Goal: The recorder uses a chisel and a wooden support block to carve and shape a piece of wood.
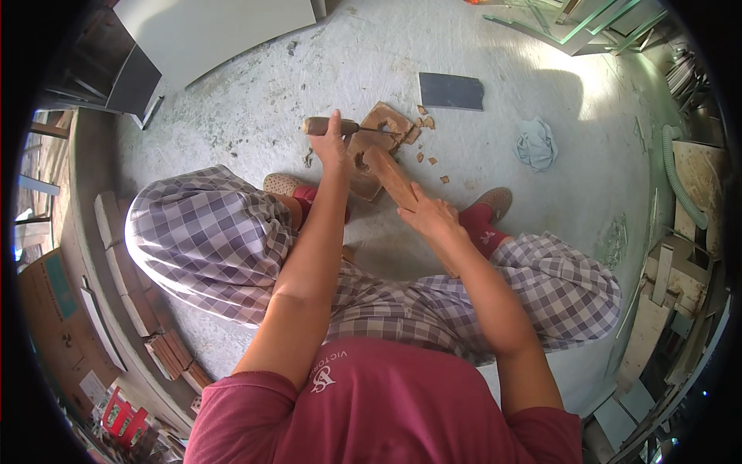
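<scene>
My left hand is closed on a wooden-handled chisel. Its thin metal shaft points right, over a brown tile with a broken hole. In my right hand is a thick wooden stick, slanting up and left so that its far end lies near the chisel and my left wrist. Below the tile, partly behind the stick and my left wrist, is another brown piece with a dark hole. Several small brown chips lie to the right. The chisel's tip is too small to make out clearly.
A dark grey rectangular tile and a crumpled pale blue cloth lie on the concrete floor. Glass sheets stand at the far right. Stacked brown tiles line the left; a ribbed hose and boards line the right.
</scene>
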A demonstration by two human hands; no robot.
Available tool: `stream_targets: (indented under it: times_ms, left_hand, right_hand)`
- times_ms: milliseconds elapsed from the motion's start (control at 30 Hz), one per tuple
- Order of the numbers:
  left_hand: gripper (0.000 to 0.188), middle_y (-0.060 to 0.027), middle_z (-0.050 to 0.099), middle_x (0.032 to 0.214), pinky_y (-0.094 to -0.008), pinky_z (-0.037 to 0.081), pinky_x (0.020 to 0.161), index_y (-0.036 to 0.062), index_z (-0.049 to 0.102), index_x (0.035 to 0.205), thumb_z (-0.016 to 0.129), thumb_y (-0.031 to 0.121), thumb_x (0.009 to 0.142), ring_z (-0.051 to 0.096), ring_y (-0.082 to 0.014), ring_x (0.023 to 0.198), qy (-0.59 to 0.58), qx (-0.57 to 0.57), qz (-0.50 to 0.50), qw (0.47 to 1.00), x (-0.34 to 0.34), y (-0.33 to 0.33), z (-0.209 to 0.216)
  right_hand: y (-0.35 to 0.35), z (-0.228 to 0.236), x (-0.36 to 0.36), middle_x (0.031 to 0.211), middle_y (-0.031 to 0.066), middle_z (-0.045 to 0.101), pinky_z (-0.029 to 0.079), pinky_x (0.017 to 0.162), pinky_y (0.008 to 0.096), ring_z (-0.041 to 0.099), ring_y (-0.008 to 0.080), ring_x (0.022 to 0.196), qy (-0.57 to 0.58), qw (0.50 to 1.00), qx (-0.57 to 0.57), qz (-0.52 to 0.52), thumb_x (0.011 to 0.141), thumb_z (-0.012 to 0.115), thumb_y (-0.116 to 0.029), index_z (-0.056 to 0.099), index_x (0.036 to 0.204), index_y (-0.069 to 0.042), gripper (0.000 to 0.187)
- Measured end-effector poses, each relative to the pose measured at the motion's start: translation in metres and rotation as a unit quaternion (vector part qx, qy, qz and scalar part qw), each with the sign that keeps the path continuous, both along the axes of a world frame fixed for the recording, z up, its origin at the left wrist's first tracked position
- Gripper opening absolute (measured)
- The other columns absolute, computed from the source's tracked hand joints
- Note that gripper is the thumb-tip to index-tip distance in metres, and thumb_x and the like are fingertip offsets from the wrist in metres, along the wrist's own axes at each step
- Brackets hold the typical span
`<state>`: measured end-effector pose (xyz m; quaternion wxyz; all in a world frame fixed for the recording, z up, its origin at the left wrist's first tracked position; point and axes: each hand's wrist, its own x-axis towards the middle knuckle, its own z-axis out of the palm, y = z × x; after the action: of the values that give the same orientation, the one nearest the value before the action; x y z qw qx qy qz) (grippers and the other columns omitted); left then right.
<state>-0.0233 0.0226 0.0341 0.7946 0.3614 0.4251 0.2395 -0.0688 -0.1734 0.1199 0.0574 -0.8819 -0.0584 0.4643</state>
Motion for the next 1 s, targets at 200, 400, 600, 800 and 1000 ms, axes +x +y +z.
stream_targets:
  times_ms: [200, 400, 600, 800, 1000]
  left_hand:
    - [0.025, -0.0072, 0.062, 0.084, -0.0275, 0.049, 0.065, 0.0013, 0.055, 0.092, 0.072, 0.014, 0.079, 0.060, -0.0136, 0.074, 0.016, 0.246, -0.134, 0.960, 0.016, -0.002, 0.028]
    - [0.020, -0.0049, 0.062, 0.079, -0.0262, 0.047, 0.064, 0.0017, 0.054, 0.090, 0.070, 0.010, 0.080, 0.057, -0.0112, 0.070, -0.022, 0.267, -0.182, 0.946, 0.015, -0.018, 0.032]
    - [0.019, -0.0018, 0.059, 0.076, -0.0254, 0.046, 0.063, 0.0032, 0.053, 0.090, 0.068, 0.008, 0.079, 0.052, -0.0082, 0.068, -0.025, 0.280, -0.244, 0.928, 0.008, -0.036, 0.042]
    - [0.019, -0.0016, 0.061, 0.081, -0.0232, 0.045, 0.067, 0.0040, 0.054, 0.091, 0.068, 0.010, 0.081, 0.054, -0.0074, 0.072, -0.065, 0.262, -0.250, 0.930, -0.003, -0.032, 0.024]
    - [0.025, -0.0046, 0.060, 0.086, -0.0271, 0.049, 0.068, 0.0074, 0.050, 0.098, 0.069, 0.017, 0.083, 0.059, -0.0126, 0.076, -0.057, 0.081, -0.109, 0.989, -0.021, 0.005, -0.012]
  right_hand:
    - [0.002, -0.004, -0.004, 0.115, 0.0217, 0.060, 0.043, 0.094, 0.0435, 0.057, 0.0365, 0.109, -0.026, 1.000, -0.003, 0.006, 0.082, 0.055, -0.052, 0.025, 0.146, -0.017, 0.079]
    - [0.003, -0.003, -0.004, 0.116, 0.0223, 0.059, 0.043, 0.094, 0.0427, 0.057, 0.0370, 0.109, -0.023, 1.000, -0.008, 0.007, 0.082, 0.055, -0.052, 0.025, 0.146, -0.018, 0.078]
    - [0.001, -0.001, -0.002, 0.115, 0.0208, 0.060, 0.043, 0.093, 0.0428, 0.057, 0.0362, 0.109, -0.012, 1.000, -0.001, -0.003, 0.081, 0.055, -0.050, 0.025, 0.146, -0.018, 0.078]
    - [0.003, 0.003, -0.003, 0.114, 0.0207, 0.061, 0.044, 0.092, 0.0428, 0.058, 0.0361, 0.106, -0.013, 1.000, 0.004, 0.002, 0.081, 0.054, -0.049, 0.024, 0.146, -0.017, 0.078]
    - [0.003, 0.004, -0.006, 0.112, 0.0208, 0.062, 0.044, 0.091, 0.0432, 0.059, 0.0362, 0.105, -0.026, 1.000, 0.011, 0.009, 0.081, 0.055, -0.050, 0.025, 0.145, -0.015, 0.079]
